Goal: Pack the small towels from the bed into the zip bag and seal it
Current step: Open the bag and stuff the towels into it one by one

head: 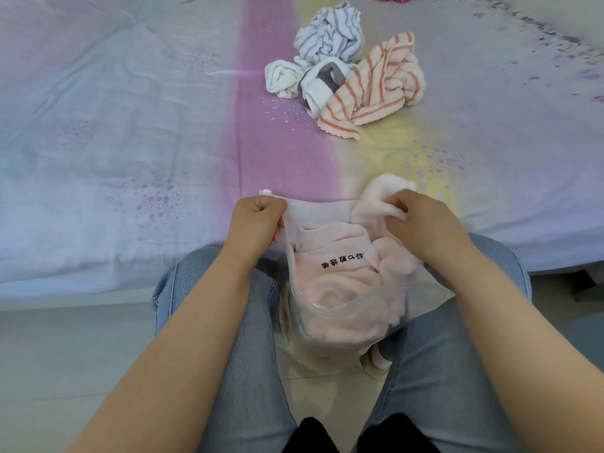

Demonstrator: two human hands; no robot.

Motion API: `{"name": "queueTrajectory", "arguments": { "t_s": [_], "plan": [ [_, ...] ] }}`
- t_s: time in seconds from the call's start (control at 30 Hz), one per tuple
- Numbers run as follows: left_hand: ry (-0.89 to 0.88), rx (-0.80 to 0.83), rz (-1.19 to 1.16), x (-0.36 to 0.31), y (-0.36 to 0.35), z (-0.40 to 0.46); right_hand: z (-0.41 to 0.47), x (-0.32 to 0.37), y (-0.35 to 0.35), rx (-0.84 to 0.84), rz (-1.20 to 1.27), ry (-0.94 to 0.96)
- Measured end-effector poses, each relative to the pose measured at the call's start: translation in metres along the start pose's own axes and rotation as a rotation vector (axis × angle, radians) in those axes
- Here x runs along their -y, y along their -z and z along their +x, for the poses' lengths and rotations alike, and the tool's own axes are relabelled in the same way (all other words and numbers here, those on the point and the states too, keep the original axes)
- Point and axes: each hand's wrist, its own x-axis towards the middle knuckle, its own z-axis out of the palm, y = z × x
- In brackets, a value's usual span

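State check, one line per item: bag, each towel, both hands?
zip bag: open, upright between the knees
pink towel: partly in, one end above the mouth
blue striped towel: crumpled on the bed
white towel: bunched on the bed
grey-and-white towel: bunched on the bed
orange striped towel: loose on the bed
left hand: pinching the bag rim
right hand: gripping the pink towel

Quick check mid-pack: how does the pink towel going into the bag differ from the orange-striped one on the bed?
The pink towel is plain pale pink; the orange-striped towel is cream with orange stripes.
The pink towel sits mostly inside the zip bag, with the right hand holding its top end above the opening; the orange-striped towel lies loose on the bed, untouched.
Both are crumpled rather than folded.
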Motion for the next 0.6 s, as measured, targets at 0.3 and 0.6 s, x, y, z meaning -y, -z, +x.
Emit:
{"name": "queueTrajectory", "arguments": {
  "t_s": [0.3,0.6],
  "plan": [
    [-0.048,0.055,0.023,0.001,0.000,-0.004,-0.011,0.060,-0.013,0.936,0.014,0.262],
    [-0.136,0.156,0.055,-0.002,0.006,-0.015,0.027,0.060,-0.095,1.493,-0.534,0.177]
  ]
}}
